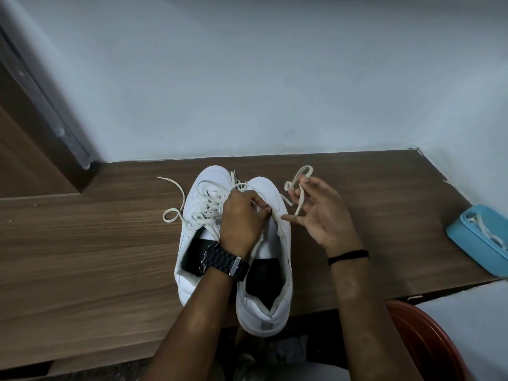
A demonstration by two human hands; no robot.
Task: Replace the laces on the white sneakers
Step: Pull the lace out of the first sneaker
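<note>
Two white sneakers stand side by side on the wooden table (82,243), toes toward the wall. The left sneaker (196,215) is laced, with loose cream lace ends (173,213) trailing left. The right sneaker (269,273) has its heel past the table's front edge. My left hand (242,221), with a black watch on the wrist, pinches the lace at the right sneaker's eyelets. My right hand (321,213) holds a looping cream lace (298,188) just right of that shoe's toe.
A light blue box (472,240) with more laces inside sits at the table's right edge. A red plastic chair (423,342) is at the lower right. A white wall runs behind the table, and a wooden panel stands at the far left.
</note>
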